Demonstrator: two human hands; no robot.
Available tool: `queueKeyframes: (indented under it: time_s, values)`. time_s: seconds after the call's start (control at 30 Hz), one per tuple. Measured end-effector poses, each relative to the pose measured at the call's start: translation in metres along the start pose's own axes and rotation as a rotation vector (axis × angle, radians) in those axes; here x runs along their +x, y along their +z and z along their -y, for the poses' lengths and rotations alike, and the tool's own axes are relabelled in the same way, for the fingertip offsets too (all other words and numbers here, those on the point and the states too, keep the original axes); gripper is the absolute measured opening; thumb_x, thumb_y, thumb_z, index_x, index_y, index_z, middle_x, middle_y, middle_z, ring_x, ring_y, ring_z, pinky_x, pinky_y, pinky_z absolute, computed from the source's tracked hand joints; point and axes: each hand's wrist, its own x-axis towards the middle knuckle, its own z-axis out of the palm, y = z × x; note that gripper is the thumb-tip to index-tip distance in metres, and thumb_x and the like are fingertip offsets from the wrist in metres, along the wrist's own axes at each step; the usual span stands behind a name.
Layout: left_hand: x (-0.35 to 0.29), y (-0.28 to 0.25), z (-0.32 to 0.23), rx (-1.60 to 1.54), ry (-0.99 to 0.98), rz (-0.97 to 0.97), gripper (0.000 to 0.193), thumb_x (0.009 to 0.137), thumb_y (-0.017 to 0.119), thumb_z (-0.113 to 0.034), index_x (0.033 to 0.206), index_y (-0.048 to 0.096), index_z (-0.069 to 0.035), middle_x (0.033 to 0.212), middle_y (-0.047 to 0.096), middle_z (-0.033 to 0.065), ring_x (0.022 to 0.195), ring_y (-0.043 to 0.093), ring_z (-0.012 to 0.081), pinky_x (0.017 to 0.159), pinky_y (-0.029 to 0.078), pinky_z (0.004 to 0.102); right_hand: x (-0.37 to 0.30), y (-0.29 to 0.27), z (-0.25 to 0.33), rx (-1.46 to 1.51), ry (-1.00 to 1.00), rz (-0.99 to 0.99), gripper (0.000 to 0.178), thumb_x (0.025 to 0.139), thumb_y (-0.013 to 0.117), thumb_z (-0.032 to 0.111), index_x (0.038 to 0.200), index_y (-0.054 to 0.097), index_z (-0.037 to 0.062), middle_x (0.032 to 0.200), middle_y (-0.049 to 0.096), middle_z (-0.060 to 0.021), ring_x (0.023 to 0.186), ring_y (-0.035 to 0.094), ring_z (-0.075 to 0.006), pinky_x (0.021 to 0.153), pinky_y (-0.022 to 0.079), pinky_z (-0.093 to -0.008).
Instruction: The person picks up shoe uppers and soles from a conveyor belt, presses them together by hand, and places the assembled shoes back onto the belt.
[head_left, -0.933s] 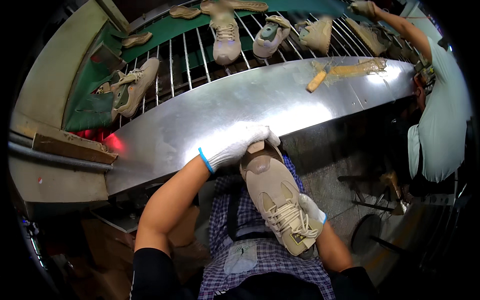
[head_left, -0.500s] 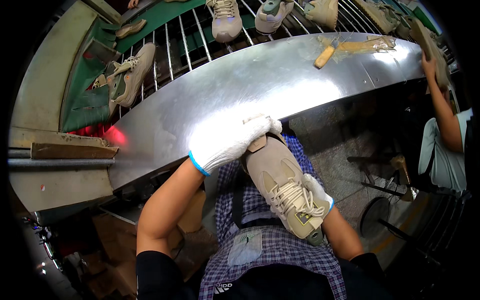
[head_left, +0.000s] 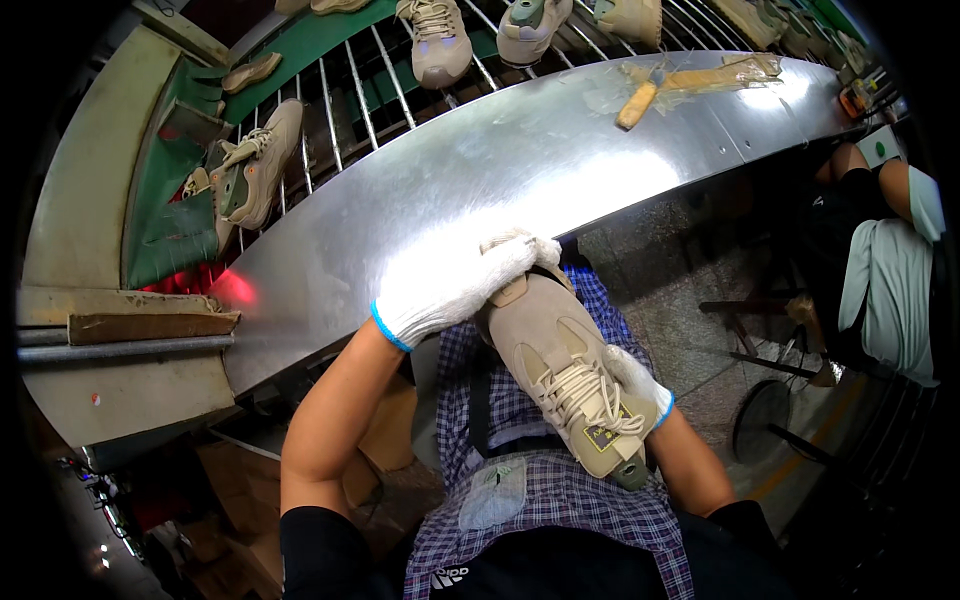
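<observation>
- Left hand (head_left: pixel 455 285), white-gloved: grip closed over the toe of the beige sneaker (head_left: pixel 565 375), at the edge of the steel surface (head_left: pixel 440 190).
- Sneaker over the lap: probably light, soft upper, stiff sole; best held at toe and heel.
- Right hand (head_left: pixel 640 385): grip cupping the laced heel end from beneath.

From ten to two o'clock the steel table (head_left: pixel 560 165) lies open; a yellow brush (head_left: pixel 637 105) at one and rack sneakers (head_left: pixel 435 40) at twelve block.
</observation>
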Motion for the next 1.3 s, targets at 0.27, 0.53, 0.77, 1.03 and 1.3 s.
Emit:
queueKeyframes:
  time_s: [0.27, 0.53, 0.77, 1.03, 1.3]
  values:
    - [-0.004, -0.002, 0.005, -0.042, 0.044, 0.041, 0.046, 0.114, 0.058, -0.036, 0.134, 0.074, 0.001, 0.142, 0.072, 0.0165, 0.135, 0.065, 0.0261, 0.12, 0.047, 0.0422, 0.001, 0.008, 0.005, -0.437, -0.058, -0.013, 0.085, 0.104, 0.073, 0.048, 0.162, 0.041, -0.0067, 0.15, 0.063, -0.0197, 0.13, 0.068, -0.0243, 0.108, 0.06, -0.0394]
    - [-0.013, -0.009, 0.006, -0.074, 0.009, 0.073, 0.053, 0.115, 0.054, -0.039, 0.143, 0.07, 0.003, 0.146, 0.071, 0.0182, 0.136, 0.066, 0.0284, 0.121, 0.046, 0.0422, 0.005, 0.031, 0.009, -0.573, -0.084, 0.072, 0.103, 0.096, 0.08, 0.058, 0.163, 0.039, -0.0078, 0.154, 0.06, -0.0169, 0.137, 0.062, -0.0228, 0.115, 0.053, -0.0393]
    - [-0.009, -0.015, 0.001, -0.058, 0.004, 0.178, 0.055, 0.113, 0.055, -0.039, 0.145, 0.068, 0.004, 0.151, 0.067, 0.0201, 0.141, 0.062, 0.0314, 0.123, 0.044, 0.0439, 0.008, 0.033, 0.01, -0.571, -0.086, 0.119, 0.101, 0.096, 0.081, 0.057, 0.162, 0.04, -0.0082, 0.153, 0.061, -0.0155, 0.135, 0.063, -0.0222, 0.114, 0.053, -0.039]
    - [0.005, -0.018, -0.001, -0.1, 0.026, 0.372, 0.051, 0.113, 0.058, -0.04, 0.144, 0.07, -0.001, 0.16, 0.06, 0.0158, 0.149, 0.053, 0.0295, 0.128, 0.037, 0.0421, 0.003, 0.031, 0.004, -0.5, -0.155, 0.063, 0.092, 0.101, 0.076, 0.052, 0.161, 0.042, -0.0084, 0.149, 0.064, -0.0171, 0.129, 0.067, -0.0223, 0.109, 0.058, -0.0382]
    - [0.038, -0.004, -0.002, -0.143, 0.013, 0.387, 0.049, 0.11, 0.063, -0.036, 0.146, 0.07, -0.003, 0.155, 0.064, 0.0164, 0.147, 0.056, 0.0284, 0.127, 0.04, 0.0405, -0.018, -0.015, -0.014, -0.037, -0.142, -0.053, 0.087, 0.102, 0.075, 0.048, 0.166, 0.038, 0.0023, 0.155, 0.057, -0.0255, 0.131, 0.068, -0.0375, 0.103, 0.065, -0.0505]
